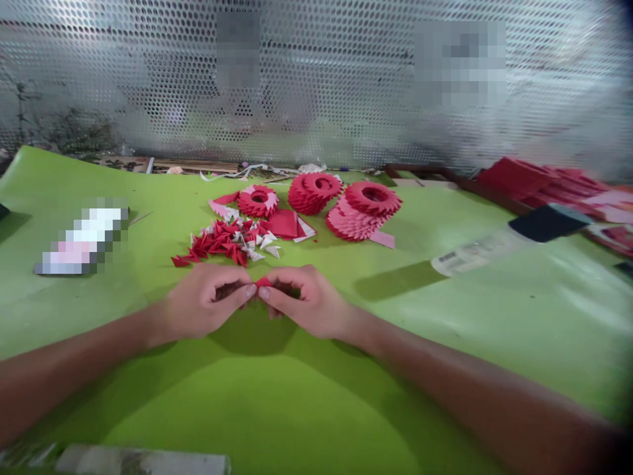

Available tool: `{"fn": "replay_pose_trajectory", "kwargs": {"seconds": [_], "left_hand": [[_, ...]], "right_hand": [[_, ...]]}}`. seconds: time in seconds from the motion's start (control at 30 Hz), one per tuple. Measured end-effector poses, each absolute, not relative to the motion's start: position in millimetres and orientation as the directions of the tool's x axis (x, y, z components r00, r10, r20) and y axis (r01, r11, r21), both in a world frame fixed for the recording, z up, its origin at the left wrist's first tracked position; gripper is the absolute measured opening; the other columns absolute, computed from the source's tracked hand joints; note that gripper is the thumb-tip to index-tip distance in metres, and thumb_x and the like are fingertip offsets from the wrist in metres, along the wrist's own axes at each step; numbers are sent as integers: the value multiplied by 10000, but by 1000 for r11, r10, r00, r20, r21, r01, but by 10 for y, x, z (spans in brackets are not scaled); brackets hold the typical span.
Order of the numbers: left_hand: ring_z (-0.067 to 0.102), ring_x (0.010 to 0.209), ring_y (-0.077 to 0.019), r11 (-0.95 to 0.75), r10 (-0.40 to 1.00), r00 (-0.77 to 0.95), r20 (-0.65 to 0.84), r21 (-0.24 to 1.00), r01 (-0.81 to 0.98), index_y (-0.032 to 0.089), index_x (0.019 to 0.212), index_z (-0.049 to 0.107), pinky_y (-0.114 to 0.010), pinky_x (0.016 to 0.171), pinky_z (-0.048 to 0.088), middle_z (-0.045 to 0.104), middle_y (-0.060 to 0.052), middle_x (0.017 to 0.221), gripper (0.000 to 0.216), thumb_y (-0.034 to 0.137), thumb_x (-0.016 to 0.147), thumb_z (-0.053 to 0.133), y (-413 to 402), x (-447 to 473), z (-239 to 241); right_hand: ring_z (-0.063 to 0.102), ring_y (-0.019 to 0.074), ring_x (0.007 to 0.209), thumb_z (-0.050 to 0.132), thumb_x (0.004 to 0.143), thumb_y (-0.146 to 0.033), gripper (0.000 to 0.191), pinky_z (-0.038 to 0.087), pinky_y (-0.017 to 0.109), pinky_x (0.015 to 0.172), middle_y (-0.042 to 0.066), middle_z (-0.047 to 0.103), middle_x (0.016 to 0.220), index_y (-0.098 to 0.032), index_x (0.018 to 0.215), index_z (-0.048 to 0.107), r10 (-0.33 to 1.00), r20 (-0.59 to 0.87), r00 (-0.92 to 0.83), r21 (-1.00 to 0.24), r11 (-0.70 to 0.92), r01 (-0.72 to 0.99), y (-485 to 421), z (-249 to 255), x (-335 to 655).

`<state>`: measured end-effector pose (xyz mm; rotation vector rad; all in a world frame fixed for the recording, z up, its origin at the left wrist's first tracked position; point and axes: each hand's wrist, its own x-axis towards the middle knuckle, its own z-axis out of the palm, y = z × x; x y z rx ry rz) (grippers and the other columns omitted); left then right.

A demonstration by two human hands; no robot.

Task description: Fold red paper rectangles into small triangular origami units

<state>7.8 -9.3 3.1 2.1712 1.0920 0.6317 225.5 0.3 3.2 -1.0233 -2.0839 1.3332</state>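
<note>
Looking down through the head camera from my remote seat, I see both bare hands meeting over a green table cover (pixel 297 415). The left hand (pixel 210 300) pinches one end of a small red paper piece (pixel 264 282) between thumb and curled fingers; the right hand (pixel 309 300) grips the other end the same way, thumb tips nearly together. That piece sits just in front of a loose heap of folded red and white paper pieces (pixel 222 241).

Beside the heap I find some flat red sheets (pixel 287 224), and behind them a small red-and-pink ring (pixel 258 200), a red ring (pixel 314 192) and a pink stack with a red top (pixel 353 221), all of pointed paper units.

For writing, I check the clear bottle (pixel 475 254) lying on the right, its dark end away from the hands. Its pale label carries a dark block and faint marks, too blurred for me to read. The slab (pixel 82 241) on the left is pixelated, as are two patches on the perforated metal wall (pixel 321 132). More red paper (pixel 544 185) lies at the far right.
</note>
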Motion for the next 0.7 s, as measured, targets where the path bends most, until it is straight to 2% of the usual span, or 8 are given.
{"fn": "replay_pose_trajectory", "kwargs": {"seconds": [0.17, 0.23, 0.3, 0.37, 0.47, 0.6, 0.7], "left_hand": [[502, 470, -97, -434, 857, 494, 147, 722, 538, 156, 745, 636, -185, 423, 336, 627, -8, 602, 340, 364, 971, 492, -79, 78, 39], [569, 504, -108, -420, 867, 475, 150, 733, 536, 152, 917, 682, -177, 414, 375, 698, -32, 692, 275, 372, 968, 525, -80, 80, 35], [641, 571, -128, -429, 875, 442, 197, 739, 520, 160, 1133, 663, -169, 399, 407, 752, -62, 820, 285, 364, 959, 568, -83, 73, 24], [685, 639, -140, -505, 844, 450, 293, 718, 479, 177, 1173, 663, -165, 411, 447, 771, -75, 892, 269, 318, 960, 577, -84, 57, 6], [691, 662, -126, -662, 729, 535, 427, 639, 392, 198, 1020, 716, -176, 492, 522, 773, -57, 872, 180, 203, 959, 547, -74, 26, -29], [673, 645, -101, -770, 615, 609, 501, 547, 328, 218, 1116, 691, -184, 551, 553, 768, -36, 918, 283, 93, 901, 555, -56, -6, -55], [700, 715, -115, -888, 459, 635, 621, 306, 343, 240, 1163, 686, -202, 601, 547, 779, -29, 974, 295, 107, 917, 592, -52, -26, -40]], "right_hand": [[557, 104, 574, 524, 996, -424, 328, 413, 222, 527, 7, 659, 691, -172, 816, 633, 824, -34, -565, -914, 204, 352, 41, 31, 2259], [552, 100, 558, 527, 993, -434, 328, 412, 222, 523, 8, 670, 693, -173, 821, 625, 822, -65, -566, -925, 163, 343, 49, 28, 2258], [549, 96, 541, 544, 983, -442, 331, 407, 221, 512, 5, 666, 678, -171, 806, 617, 812, -87, -577, -936, 132, 326, 54, 23, 2257], [564, 98, 549, 563, 971, -450, 342, 412, 220, 515, 0, 655, 659, -169, 782, 612, 805, -86, -586, -949, 112, 293, 59, 18, 2255], [591, 104, 565, 597, 950, -461, 348, 455, 226, 547, -7, 644, 635, -165, 767, 612, 801, -78, -593, -975, 62, 213, 71, 14, 2256], [600, 104, 554, 628, 929, -464, 329, 492, 238, 565, -15, 645, 633, -167, 786, 618, 786, -100, -610, -990, -20, 137, 81, 18, 2267], [606, 98, 568, 621, 940, -443, 303, 485, 234, 573, -18, 654, 651, -166, 819, 634, 770, -105, -630, -991, -27, 132, 81, 13, 2277]]}}
